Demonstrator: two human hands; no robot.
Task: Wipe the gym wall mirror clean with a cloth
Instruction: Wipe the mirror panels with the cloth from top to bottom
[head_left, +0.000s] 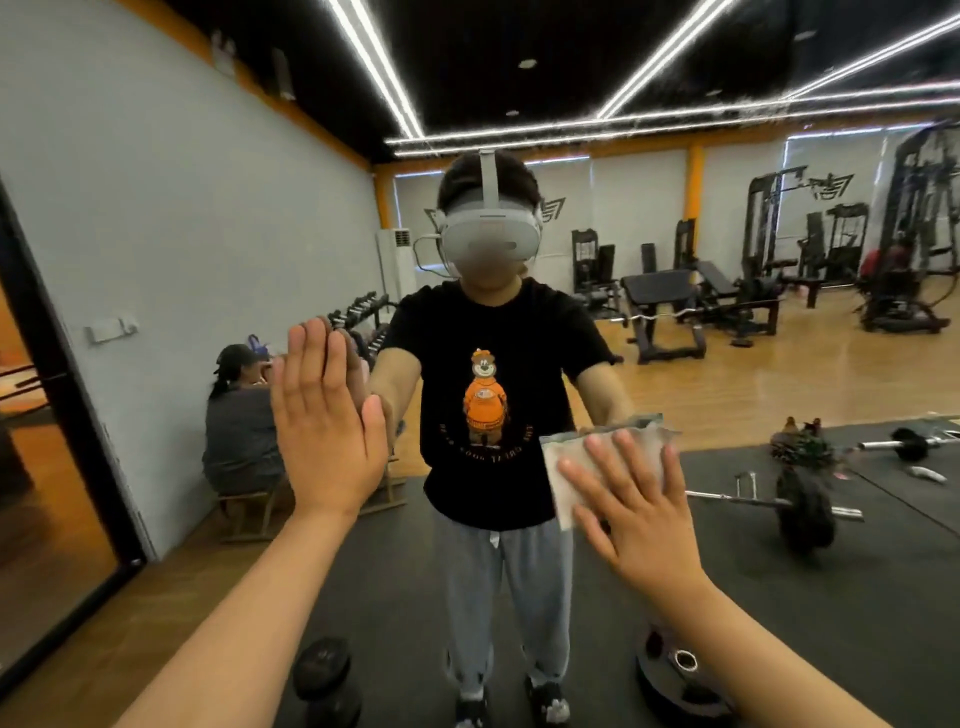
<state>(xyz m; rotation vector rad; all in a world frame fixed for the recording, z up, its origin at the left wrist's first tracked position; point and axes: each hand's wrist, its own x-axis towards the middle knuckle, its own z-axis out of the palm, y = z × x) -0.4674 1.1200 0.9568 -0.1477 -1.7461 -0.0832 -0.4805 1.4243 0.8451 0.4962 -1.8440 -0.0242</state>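
two grips flat on mirror (727, 374), left grip (324, 431) empty and straight-fingered, right grip (641, 519) pressing cloth (566, 449)

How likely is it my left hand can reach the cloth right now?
Probably yes. The left hand lies flat on the mirror, holding nothing, with only bare glass between it and the cloth under the right hand.

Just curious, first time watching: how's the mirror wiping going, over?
Left hand flat on mirror. Right hand pressing cloth against it. Nothing blocking.
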